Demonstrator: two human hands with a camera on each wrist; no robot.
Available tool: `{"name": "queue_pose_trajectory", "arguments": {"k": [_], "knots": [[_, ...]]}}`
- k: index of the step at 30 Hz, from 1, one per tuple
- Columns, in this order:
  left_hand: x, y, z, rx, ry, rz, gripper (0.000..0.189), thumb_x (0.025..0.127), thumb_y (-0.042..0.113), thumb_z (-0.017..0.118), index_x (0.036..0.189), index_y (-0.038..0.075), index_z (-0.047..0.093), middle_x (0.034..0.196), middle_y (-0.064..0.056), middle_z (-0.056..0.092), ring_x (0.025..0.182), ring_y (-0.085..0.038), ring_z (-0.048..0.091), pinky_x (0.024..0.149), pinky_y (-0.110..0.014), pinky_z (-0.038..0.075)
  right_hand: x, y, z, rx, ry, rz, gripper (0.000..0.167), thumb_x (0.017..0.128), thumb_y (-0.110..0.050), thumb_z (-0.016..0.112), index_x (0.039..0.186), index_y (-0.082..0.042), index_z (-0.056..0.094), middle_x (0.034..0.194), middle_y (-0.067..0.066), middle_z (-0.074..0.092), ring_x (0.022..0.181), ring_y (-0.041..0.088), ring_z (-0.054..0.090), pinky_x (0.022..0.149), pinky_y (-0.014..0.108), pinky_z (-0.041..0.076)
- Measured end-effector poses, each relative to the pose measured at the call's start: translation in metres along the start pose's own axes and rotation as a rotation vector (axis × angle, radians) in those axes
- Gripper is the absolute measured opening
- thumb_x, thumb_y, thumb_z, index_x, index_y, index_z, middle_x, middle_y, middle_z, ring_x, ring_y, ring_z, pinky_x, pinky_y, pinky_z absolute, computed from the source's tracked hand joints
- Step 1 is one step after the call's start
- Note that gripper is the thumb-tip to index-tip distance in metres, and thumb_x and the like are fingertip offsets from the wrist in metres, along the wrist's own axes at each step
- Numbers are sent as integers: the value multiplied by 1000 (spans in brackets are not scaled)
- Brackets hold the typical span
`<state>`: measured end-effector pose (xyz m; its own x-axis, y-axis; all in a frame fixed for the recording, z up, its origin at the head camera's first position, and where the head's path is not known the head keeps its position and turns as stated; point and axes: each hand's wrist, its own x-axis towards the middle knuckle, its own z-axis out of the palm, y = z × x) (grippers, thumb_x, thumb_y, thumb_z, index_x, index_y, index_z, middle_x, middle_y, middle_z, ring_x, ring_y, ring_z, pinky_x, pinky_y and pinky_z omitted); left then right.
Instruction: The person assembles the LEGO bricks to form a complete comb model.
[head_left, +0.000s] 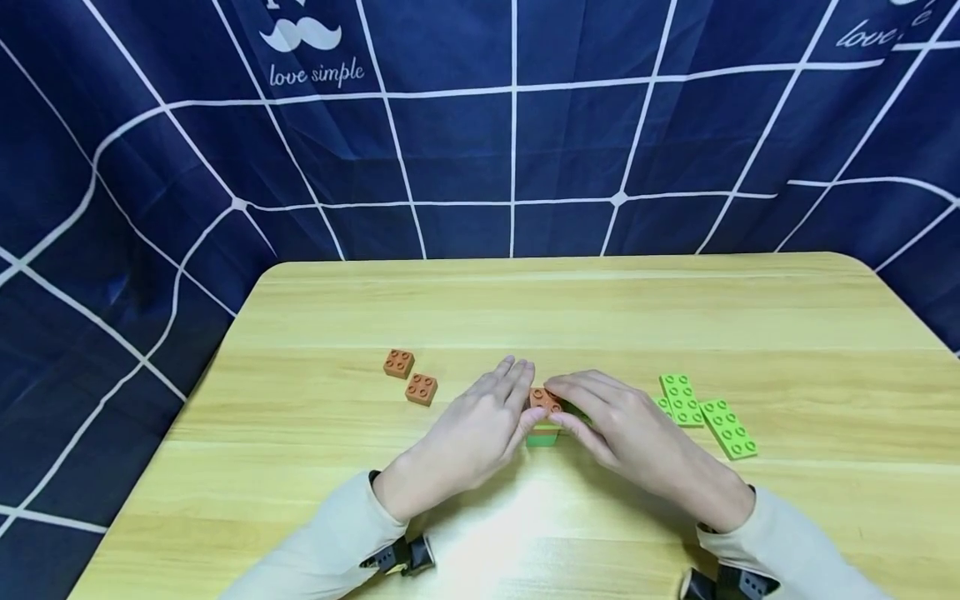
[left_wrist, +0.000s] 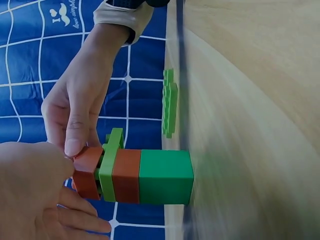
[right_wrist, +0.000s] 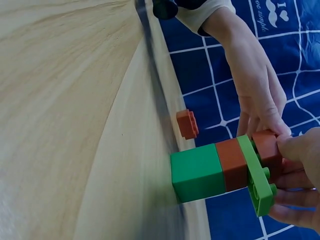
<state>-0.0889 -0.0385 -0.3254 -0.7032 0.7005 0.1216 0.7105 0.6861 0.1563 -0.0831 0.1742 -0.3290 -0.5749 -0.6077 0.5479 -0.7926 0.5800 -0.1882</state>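
A stack of toy building bricks stands upright on the table: a green block [left_wrist: 166, 176] at the bottom, an orange-brown brick [left_wrist: 126, 176] above, then a light-green flat plate [right_wrist: 257, 177] jutting out to the right. On top sits another orange-brown brick [head_left: 545, 401], slightly tilted, with a gap under part of it in the left wrist view. My left hand [head_left: 483, 417] touches this top brick with its thumb, its other fingers straight along the left side. From the right, my right hand [head_left: 626, 421] pinches the same brick between thumb and forefinger. Fingers partly hide it.
Two loose orange-brown bricks, one farther back [head_left: 398, 363] and one nearer [head_left: 422, 389], lie left of the hands. To the right are light-green plates [head_left: 729, 429], some partly overlapping. A dark blue gridded cloth [head_left: 465, 150] hangs behind the wooden table [head_left: 525, 308].
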Motion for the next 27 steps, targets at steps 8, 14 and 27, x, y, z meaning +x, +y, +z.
{"name": "queue_pose_trajectory", "arguments": {"k": [8,14,27], "knots": [[0,3,-1,75,-31,-10,63,106,41,18,149,-6,20,155,-20,22,144,-31,20,118,-39,19,2,3,2,54,21,-34,48,103,-36,40,112,3,67,107,12,70,99,27,67,85,41,58],[0,5,2,116,7,-2,62,106,38,26,146,-10,29,151,-24,31,142,-34,26,117,-40,25,2,3,3,67,23,-31,52,103,-39,38,111,3,68,107,12,70,99,27,67,87,40,57],[1,3,5,163,26,17,60,106,36,29,144,-11,31,148,-25,34,139,-35,31,115,-39,28,3,4,8,138,60,-24,45,101,-35,46,107,4,69,103,13,71,95,27,68,87,34,56]]}}
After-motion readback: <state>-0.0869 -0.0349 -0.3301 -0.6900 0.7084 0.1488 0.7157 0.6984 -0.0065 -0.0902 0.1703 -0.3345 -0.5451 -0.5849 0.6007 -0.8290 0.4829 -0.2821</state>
